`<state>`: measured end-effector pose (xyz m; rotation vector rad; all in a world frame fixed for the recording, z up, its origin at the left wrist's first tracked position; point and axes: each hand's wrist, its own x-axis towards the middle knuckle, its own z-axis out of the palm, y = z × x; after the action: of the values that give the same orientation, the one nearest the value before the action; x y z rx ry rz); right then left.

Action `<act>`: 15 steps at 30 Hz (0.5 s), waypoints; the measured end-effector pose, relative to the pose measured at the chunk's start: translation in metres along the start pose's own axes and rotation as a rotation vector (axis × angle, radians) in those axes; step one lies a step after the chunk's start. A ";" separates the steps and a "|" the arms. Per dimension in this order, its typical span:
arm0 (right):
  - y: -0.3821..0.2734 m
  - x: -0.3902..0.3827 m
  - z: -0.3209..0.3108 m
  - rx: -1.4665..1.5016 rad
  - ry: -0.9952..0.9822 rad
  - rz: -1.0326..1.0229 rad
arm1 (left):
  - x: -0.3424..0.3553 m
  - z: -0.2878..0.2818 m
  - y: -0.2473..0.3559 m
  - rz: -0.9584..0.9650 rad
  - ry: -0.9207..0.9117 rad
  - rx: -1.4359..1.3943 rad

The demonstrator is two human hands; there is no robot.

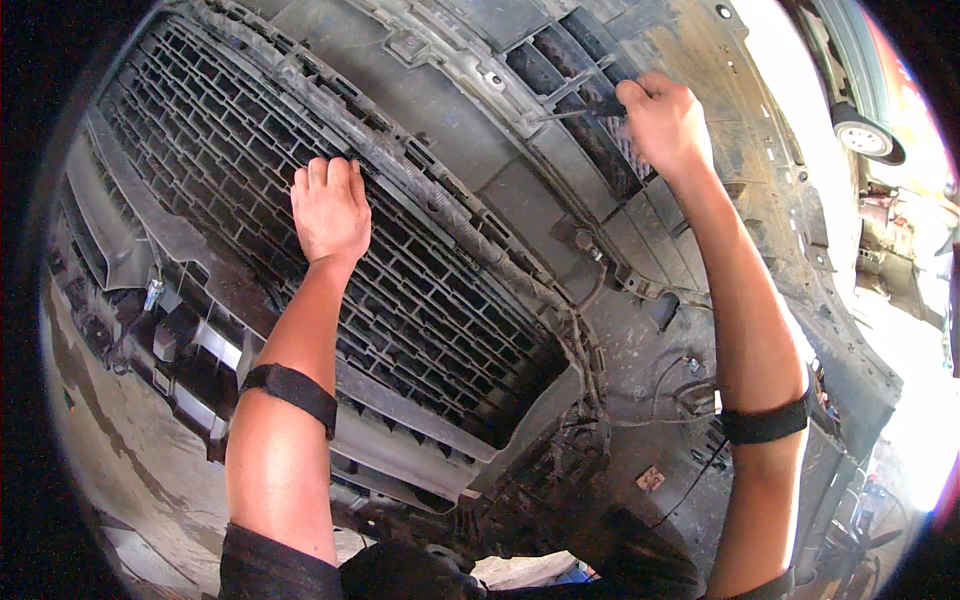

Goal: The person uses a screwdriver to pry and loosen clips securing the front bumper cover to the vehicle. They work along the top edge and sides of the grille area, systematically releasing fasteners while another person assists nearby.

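1. Daylight floods the right edge of a work area with a stained grey concrete floor (pixel 150 440); a parked car's white-rimmed wheel (pixel 864 138) shows in the background.

2. A large, dusty grey-black plastic vehicle panel (pixel 525 215), seemingly a bumper cover seen from its inner side, spreads below the person.

3. The left hand (pixel 333 212) is laid on the panel's black plastic mesh grille (pixel 230 150), near its upper edge, fingers close together and bent over the bars; whether they grip or merely press, one cannot tell.

4. The right hand (pixel 667 125) is curled tight beside a dark rectangular slatted vent frame (pixel 583 80), fingers closed around a tool with a thin metal shaft (pixel 565 116), its handle largely hidden. The shaft points left across the frame; contact at its tip is unclear.

5. Work appears to be partway along, judging by the scene: the grille sits in the panel, the frame sits in its place, and a dark wiring harness (pixel 588 340) runs down beside the grille's right end.

6. Left to do, by that reading, is the spot at the frame; whether its fixings are loose or fast cannot be made out.
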<state>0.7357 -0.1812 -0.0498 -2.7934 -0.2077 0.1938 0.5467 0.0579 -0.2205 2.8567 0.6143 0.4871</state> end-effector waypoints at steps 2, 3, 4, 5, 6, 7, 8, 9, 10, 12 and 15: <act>-0.005 0.001 -0.004 0.144 -0.205 -0.100 | 0.000 0.002 0.000 0.010 0.015 0.011; -0.007 0.001 -0.005 0.189 -0.296 -0.112 | 0.000 0.003 0.000 0.008 0.024 0.022; -0.009 0.003 -0.004 0.203 -0.388 -0.149 | 0.000 0.003 -0.001 0.011 0.035 0.028; -0.009 0.006 -0.004 0.167 -0.384 -0.164 | 0.000 0.004 0.000 0.018 0.041 0.029; -0.008 0.009 -0.003 0.139 -0.385 -0.185 | 0.000 0.004 -0.001 0.027 0.024 0.047; -0.005 0.012 -0.003 0.144 -0.401 -0.257 | 0.000 0.003 -0.003 0.045 0.021 0.038; -0.001 0.015 -0.004 0.210 -0.426 -0.294 | -0.001 0.004 -0.001 0.036 0.010 0.030; 0.003 0.019 -0.005 0.137 -0.409 -0.304 | 0.000 0.004 -0.001 0.023 0.005 0.027; 0.005 0.023 -0.004 0.096 -0.408 -0.352 | 0.000 0.003 -0.002 0.028 0.006 0.032; 0.010 0.027 -0.006 -0.019 -0.399 -0.449 | 0.000 0.003 -0.001 0.028 0.000 0.018; 0.012 0.024 -0.015 -0.016 -0.379 -0.643 | 0.001 0.002 -0.001 0.037 0.023 0.024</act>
<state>0.7632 -0.1937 -0.0423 -2.5188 -1.1673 0.5513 0.5477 0.0589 -0.2227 2.8935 0.5752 0.5229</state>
